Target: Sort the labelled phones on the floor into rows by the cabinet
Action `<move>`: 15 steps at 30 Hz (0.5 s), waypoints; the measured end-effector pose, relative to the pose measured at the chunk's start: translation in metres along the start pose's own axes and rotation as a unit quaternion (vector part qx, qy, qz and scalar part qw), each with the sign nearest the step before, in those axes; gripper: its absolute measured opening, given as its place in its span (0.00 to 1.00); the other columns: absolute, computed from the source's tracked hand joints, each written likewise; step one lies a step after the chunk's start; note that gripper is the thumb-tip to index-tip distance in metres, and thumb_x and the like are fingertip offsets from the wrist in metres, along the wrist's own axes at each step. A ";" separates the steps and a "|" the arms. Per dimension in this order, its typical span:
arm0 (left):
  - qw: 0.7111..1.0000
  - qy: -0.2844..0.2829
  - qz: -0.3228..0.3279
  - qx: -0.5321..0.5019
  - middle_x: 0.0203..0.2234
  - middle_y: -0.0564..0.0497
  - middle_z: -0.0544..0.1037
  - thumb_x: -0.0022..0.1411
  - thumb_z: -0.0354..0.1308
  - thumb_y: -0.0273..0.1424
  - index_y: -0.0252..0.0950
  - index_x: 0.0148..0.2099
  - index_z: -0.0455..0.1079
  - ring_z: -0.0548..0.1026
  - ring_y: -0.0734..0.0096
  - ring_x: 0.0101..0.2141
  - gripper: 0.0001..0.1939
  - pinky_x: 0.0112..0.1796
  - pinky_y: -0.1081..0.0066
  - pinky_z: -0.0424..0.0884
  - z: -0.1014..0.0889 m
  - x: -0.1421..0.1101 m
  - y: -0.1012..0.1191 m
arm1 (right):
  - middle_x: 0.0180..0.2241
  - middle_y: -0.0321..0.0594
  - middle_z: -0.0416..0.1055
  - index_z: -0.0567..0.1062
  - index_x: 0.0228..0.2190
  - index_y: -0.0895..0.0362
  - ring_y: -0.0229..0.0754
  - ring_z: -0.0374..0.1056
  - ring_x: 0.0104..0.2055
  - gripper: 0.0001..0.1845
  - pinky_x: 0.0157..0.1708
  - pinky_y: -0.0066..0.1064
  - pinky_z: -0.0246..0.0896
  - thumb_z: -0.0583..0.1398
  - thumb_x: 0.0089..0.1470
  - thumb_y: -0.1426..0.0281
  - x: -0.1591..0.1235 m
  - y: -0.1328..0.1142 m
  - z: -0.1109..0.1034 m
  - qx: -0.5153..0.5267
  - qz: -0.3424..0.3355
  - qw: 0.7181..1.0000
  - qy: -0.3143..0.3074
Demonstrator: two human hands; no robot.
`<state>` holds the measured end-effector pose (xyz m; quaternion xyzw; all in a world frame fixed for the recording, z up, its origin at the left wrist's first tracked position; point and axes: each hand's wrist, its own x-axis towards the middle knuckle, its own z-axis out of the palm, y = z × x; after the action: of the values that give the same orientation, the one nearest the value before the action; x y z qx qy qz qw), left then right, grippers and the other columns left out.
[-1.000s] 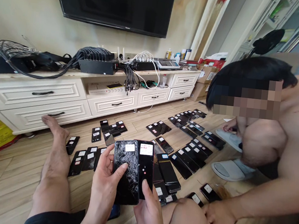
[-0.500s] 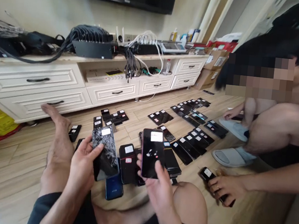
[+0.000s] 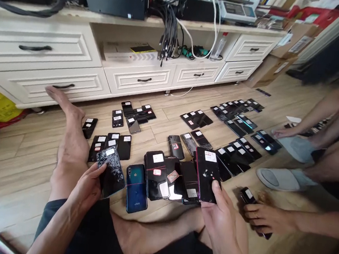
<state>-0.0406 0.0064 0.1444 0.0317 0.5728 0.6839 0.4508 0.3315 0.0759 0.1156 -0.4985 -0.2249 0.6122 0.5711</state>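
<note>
Centrally, left hand [image 3: 86, 187] curled around a cracked phone [image 3: 110, 176], right hand [image 3: 219, 217] gripping a black phone [image 3: 207, 173] by its lower edge, both above the wooden floor [image 3: 22, 168], blue phone [image 3: 136, 188] lying between them.

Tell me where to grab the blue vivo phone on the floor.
Take the blue vivo phone by its near short end, coming from the seated person's side. It lies flat with its back up, and that end looks free on the wooden floor. Avoid the right long edge: the black labelled phone sits right beside it, leaving little or no room for fingers.
</note>
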 end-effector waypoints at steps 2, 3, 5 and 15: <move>0.999 -0.001 -0.051 0.006 0.44 0.53 0.83 0.62 0.65 0.25 0.42 0.57 0.72 0.81 0.59 0.49 0.21 0.45 0.68 0.80 -0.007 -0.005 -0.018 | 0.48 0.40 0.81 0.83 0.46 0.51 0.48 0.78 0.48 0.23 0.49 0.38 0.76 0.74 0.49 0.56 0.004 0.003 -0.004 -0.015 0.002 1.000 0.001; 0.998 -0.001 -0.070 0.007 0.42 0.50 0.83 0.59 0.67 0.23 0.40 0.55 0.74 0.82 0.59 0.46 0.21 0.43 0.68 0.81 -0.011 -0.008 -0.029 | 0.48 0.39 0.82 0.83 0.45 0.50 0.46 0.78 0.47 0.23 0.48 0.37 0.76 0.74 0.49 0.57 0.006 0.004 -0.005 -0.016 0.006 1.000 0.001; 0.996 -0.004 -0.091 0.006 0.40 0.47 0.84 0.53 0.71 0.20 0.36 0.50 0.76 0.83 0.60 0.39 0.22 0.39 0.70 0.82 -0.019 -0.015 -0.049 | 0.48 0.37 0.82 0.83 0.45 0.49 0.43 0.78 0.45 0.22 0.45 0.33 0.76 0.74 0.47 0.59 0.010 0.006 -0.005 -0.010 0.016 1.000 0.004; 0.994 -0.056 -0.092 0.010 0.39 0.45 0.83 0.48 0.77 0.27 0.35 0.47 0.77 0.82 0.63 0.35 0.24 0.38 0.66 0.83 -0.042 0.002 -0.080 | 0.47 0.35 0.81 0.83 0.43 0.47 0.43 0.77 0.43 0.21 0.39 0.33 0.76 0.76 0.44 0.62 0.046 0.013 0.024 -0.059 -0.012 0.998 -0.021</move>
<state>-0.0191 -0.0291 0.0644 0.0219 0.5538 0.6310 0.5428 0.3116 0.1220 0.0978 -0.5160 -0.2785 0.6010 0.5432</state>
